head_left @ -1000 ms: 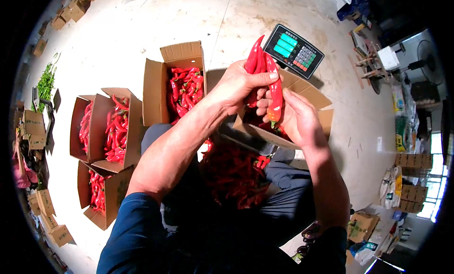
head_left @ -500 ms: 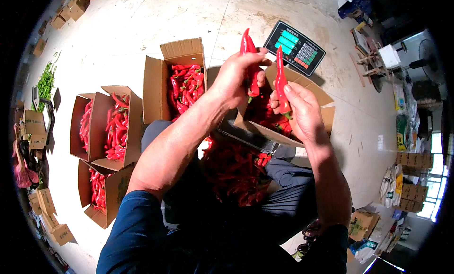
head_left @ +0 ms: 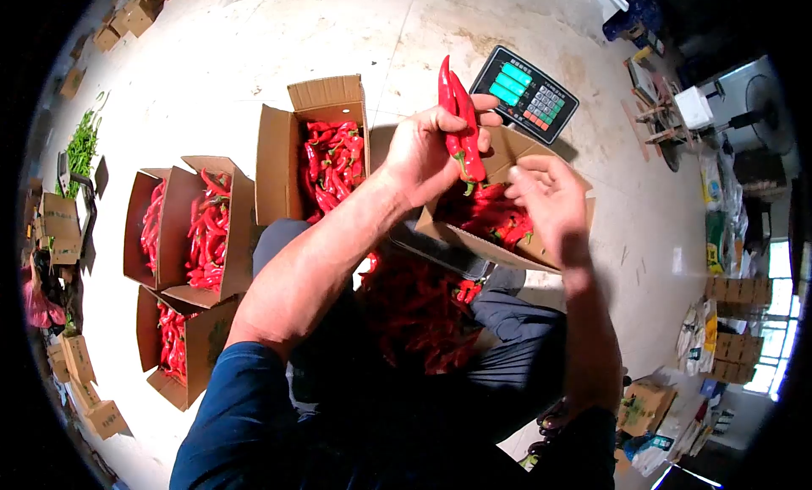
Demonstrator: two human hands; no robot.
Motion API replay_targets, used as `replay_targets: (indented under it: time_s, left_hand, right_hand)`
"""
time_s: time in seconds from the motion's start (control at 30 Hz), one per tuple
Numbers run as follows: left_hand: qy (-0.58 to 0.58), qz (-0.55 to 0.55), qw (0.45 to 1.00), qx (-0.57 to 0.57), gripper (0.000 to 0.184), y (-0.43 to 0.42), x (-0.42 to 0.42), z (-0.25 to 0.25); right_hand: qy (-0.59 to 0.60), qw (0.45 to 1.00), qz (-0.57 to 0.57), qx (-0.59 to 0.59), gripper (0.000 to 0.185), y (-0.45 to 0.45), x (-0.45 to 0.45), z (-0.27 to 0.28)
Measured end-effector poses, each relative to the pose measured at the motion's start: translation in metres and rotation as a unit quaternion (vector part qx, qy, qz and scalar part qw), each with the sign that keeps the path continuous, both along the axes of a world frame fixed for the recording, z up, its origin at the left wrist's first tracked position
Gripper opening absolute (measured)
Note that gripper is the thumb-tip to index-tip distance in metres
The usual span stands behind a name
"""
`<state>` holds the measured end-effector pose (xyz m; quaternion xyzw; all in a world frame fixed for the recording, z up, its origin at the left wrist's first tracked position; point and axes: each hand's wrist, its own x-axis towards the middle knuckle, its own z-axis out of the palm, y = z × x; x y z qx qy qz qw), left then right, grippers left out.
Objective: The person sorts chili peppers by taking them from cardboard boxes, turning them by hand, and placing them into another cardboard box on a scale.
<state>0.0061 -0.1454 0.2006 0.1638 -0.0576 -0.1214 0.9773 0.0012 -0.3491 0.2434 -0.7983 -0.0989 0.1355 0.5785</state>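
Two long red chili peppers (head_left: 462, 122) point tips up in my left hand (head_left: 420, 151), whose thumb and fingers close round them, green stems at the bottom. My right hand (head_left: 550, 198) is a little to the right, above the near side of an open cardboard box (head_left: 554, 156); its fingers are loosely bent and apart, with nothing visible in them. Inside that box lie more red chili peppers (head_left: 493, 215). Below my hands, between my legs, a shadowed heap of red chili peppers (head_left: 419, 312) spreads out.
A scale display (head_left: 530, 92) with lit screens and a keypad stands behind the box. To the left is a cardboard box (head_left: 275, 164) of red peppers, with several more pepper-filled boxes (head_left: 241, 228) farther left. Green peppers (head_left: 80, 147) lie at far left; a fan (head_left: 765, 113) is at right.
The pepper that was in my right hand is now beside the other one in my left hand. My right hand has let go and moved slightly right and down.
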Motion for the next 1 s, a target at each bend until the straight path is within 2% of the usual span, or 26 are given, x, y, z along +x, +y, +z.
replay_targets:
  time_s: [0.03, 0.07, 0.13, 0.17, 0.27, 0.6, 0.7, 0.8, 0.9, 1.0]
  left_hand:
    - [0.004, 0.003, 1.0, 0.003, 0.052, -0.003, -0.002, 0.002]
    - [0.007, 0.005, 1.0, 0.01, 0.052, -0.005, -0.004, 0.001]
    - [0.011, 0.007, 1.0, 0.023, 0.052, -0.01, -0.006, -0.002]
    - [0.003, 0.008, 0.999, 0.032, 0.052, -0.009, -0.005, -0.006]
    - [0.016, 0.011, 0.999, 0.03, 0.053, -0.007, -0.008, -0.002]
    - [-0.019, -0.03, 0.999, -0.008, 0.054, -0.006, -0.008, 0.003]
    - [-0.017, -0.036, 0.999, -0.014, 0.051, -0.005, -0.008, 0.003]
    - [-0.015, -0.023, 1.0, 0.0, 0.048, -0.006, -0.009, 0.007]
    - [-0.027, -0.021, 0.999, -0.015, 0.048, -0.007, -0.008, 0.008]
    - [-0.033, -0.038, 0.999, -0.015, 0.047, -0.005, -0.007, 0.009]
  right_hand:
    - [0.013, 0.999, -0.003, 0.053, 0.03, 0.012, -0.009, 0.001]
    - [-0.023, 0.998, 0.016, 0.057, 0.03, 0.02, -0.014, -0.003]
    - [0.03, 0.991, 0.037, 0.128, 0.031, 0.031, -0.016, -0.013]
    - [0.092, 0.989, 0.031, 0.115, 0.031, 0.032, -0.012, -0.013]
    - [0.157, 0.964, 0.044, 0.21, 0.032, 0.028, -0.007, -0.022]
    - [0.058, 0.985, -0.006, 0.164, 0.03, 0.033, -0.022, -0.009]
    - [-0.009, 0.979, 0.001, 0.204, 0.029, 0.039, -0.028, -0.013]
    - [0.039, 0.985, 0.018, 0.166, 0.028, 0.032, -0.024, -0.008]
    - [0.156, 0.951, 0.021, 0.266, 0.018, 0.023, -0.014, -0.005]
    - [0.235, 0.916, 0.035, 0.323, 0.019, 0.014, -0.006, -0.004]
